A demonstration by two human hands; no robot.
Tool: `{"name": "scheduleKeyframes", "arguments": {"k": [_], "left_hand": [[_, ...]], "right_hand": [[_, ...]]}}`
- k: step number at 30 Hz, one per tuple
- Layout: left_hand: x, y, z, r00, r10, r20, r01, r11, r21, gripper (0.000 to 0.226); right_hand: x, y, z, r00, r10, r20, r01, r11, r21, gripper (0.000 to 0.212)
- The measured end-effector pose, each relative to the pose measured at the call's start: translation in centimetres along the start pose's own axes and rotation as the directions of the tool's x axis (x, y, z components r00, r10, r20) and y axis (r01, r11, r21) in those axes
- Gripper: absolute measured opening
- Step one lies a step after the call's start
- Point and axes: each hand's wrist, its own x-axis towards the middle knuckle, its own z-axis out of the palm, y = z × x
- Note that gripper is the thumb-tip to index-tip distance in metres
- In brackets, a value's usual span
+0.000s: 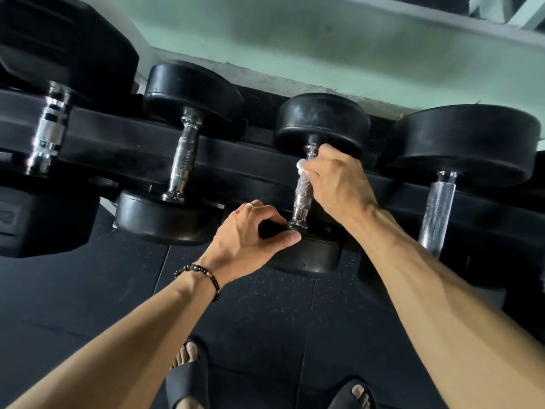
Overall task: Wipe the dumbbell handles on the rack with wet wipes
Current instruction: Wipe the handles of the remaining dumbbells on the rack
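Here the right hand (333, 175) curls round the far end of a handle (303, 191) with a white wipe (301, 167) bunched under its fingers, while the left hand (250, 231) grips the rim of the near head (309, 255), thumb and fingers clamped on it, likely to stop the dumbbell rolling on the rack (124, 149) as the wipe rubs. Three more dumbbells lie alongside: one to the right (439, 208), two to the left (184, 160) (48, 128). The heads at either end limit how far the wipe can travel.
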Motion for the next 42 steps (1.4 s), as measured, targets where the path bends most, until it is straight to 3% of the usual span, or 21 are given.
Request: {"name": "scheduleKeyframes", "arguments": {"k": [1,4,6,11,16,17,21,22,26,27,30,32,34,38,42], "left_hand": [[0.0,0.0,0.0,1.000,-0.001,0.003,0.001,1.000,0.000,0.036],[0.0,0.0,0.0,1.000,-0.001,0.002,0.001,1.000,-0.006,0.035],[-0.1,-0.1,0.2,1.000,0.000,-0.008,0.000,1.000,-0.003,0.034],[-0.3,-0.1,0.6,1.000,-0.007,-0.027,0.007,1.000,-0.024,0.035],[-0.6,-0.1,1.1,0.999,-0.022,-0.044,0.020,0.999,-0.027,0.033],[-0.6,-0.1,1.2,0.999,-0.024,-0.044,0.022,0.999,-0.026,0.036],[0.0,0.5,1.9,0.993,-0.057,-0.100,0.054,0.998,-0.028,0.055],[0.3,0.7,2.4,0.989,-0.060,-0.138,0.060,0.998,-0.005,0.054],[0.4,0.7,4.9,0.941,-0.026,-0.336,0.047,0.997,0.056,0.044],[0.4,0.5,5.4,0.929,-0.013,-0.370,0.034,0.998,0.051,0.043],[0.6,-0.1,5.8,0.919,0.018,-0.394,0.005,0.998,0.059,0.045],[0.7,-0.2,5.8,0.913,0.036,-0.405,-0.014,0.998,0.058,0.043],[0.7,-0.3,5.8,0.909,0.051,-0.413,-0.028,0.998,0.062,0.042],[0.6,-0.3,5.9,0.900,0.064,-0.432,-0.045,0.998,0.053,0.046],[0.7,-0.4,5.9,0.901,0.058,-0.429,-0.041,0.998,0.049,0.046]], "right_hand": [[-0.5,-0.2,-0.1,1.000,-0.010,0.005,0.010,1.000,0.013,0.019],[-2.5,-1.0,-0.6,0.956,-0.111,0.273,0.070,0.986,0.153,0.022],[-2.2,-0.8,-1.0,0.914,-0.164,0.371,0.085,0.972,0.218,0.020],[-0.6,-0.4,-0.7,0.989,-0.029,0.148,0.015,0.995,0.094,0.019],[-3.1,-0.3,-1.1,0.931,-0.066,0.358,-0.075,0.928,0.364,0.013],[-2.9,0.0,-1.1,0.939,-0.066,0.339,-0.065,0.931,0.360,0.014],[-1.6,1.1,-0.5,0.997,0.070,0.016,-0.071,0.937,0.342,0.015],[-1.9,1.2,-0.3,0.995,0.104,0.003,-0.098,0.924,0.369,0.014],[-4.3,0.5,0.3,0.966,0.051,0.252,-0.174,0.851,0.496,0.006],[-4.3,0.6,0.4,0.968,0.053,0.246,-0.172,0.851,0.496,0.008],[-2.8,1.6,0.8,0.988,0.152,0.031,-0.150,0.893,0.425,0.007],[-2.3,1.5,1.0,0.962,0.259,-0.081,-0.195,0.866,0.460,0.005],[-3.3,0.7,1.4,0.949,0.309,-0.068,-0.229,0.820,0.525,0.004],[-5.2,-0.2,1.6,0.939,0.333,0.088,-0.323,0.760,0.564,0.009],[-2.0,0.4,1.5,0.886,0.448,-0.123,-0.307,0.764,0.567,0.009]]}}
